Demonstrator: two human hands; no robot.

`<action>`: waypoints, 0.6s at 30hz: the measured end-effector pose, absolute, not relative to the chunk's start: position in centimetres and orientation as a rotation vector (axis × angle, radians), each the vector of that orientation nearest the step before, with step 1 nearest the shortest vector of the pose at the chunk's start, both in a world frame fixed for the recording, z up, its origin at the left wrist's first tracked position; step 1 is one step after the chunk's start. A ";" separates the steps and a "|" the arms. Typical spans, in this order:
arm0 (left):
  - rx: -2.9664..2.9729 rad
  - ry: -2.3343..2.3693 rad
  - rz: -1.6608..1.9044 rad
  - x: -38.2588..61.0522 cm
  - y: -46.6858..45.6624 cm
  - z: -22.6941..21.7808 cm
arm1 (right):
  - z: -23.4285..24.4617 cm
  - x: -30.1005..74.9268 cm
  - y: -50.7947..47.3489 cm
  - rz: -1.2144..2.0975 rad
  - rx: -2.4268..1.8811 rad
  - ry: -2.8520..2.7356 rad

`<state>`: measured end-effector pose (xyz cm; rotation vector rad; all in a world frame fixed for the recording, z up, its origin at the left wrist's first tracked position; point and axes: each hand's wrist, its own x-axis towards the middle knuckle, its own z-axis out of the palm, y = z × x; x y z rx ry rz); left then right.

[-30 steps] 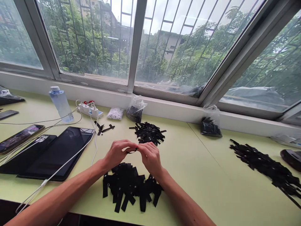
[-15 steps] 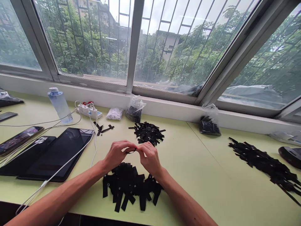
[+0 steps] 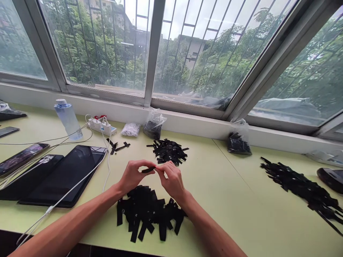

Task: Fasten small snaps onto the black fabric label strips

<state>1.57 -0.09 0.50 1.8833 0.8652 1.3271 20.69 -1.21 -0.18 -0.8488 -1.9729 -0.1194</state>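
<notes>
My left hand (image 3: 132, 176) and my right hand (image 3: 171, 179) meet above the pale green table (image 3: 230, 200), both pinching one small black strip (image 3: 148, 170) between their fingertips. Right under my wrists lies a heap of black strips (image 3: 148, 212) with small white marks. A second, smaller heap of black pieces (image 3: 168, 151) sits just beyond my hands, towards the window sill.
A dark tablet (image 3: 63, 175) with a white cable, phones (image 3: 23, 157), a water bottle (image 3: 68, 119) and a power strip (image 3: 103, 125) are at the left. Plastic bags (image 3: 154, 126) stand along the sill. A long pile of black strips (image 3: 302, 187) lies at the right.
The black strip between my fingertips now shows flatter and straighter than before, when it looked curled. My hands stay in the same spot.
</notes>
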 end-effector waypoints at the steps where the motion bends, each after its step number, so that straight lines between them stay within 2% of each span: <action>1: 1.874 0.873 1.337 1.6 -0.1 0.5 | -0.2 20.7 -1.2 -0.141 -0.836 -1.977; 18: 1.872 0.727 1.378 1.1 -0.4 0.7 | 0.3 20.8 -1.6 -0.266 -0.716 -2.018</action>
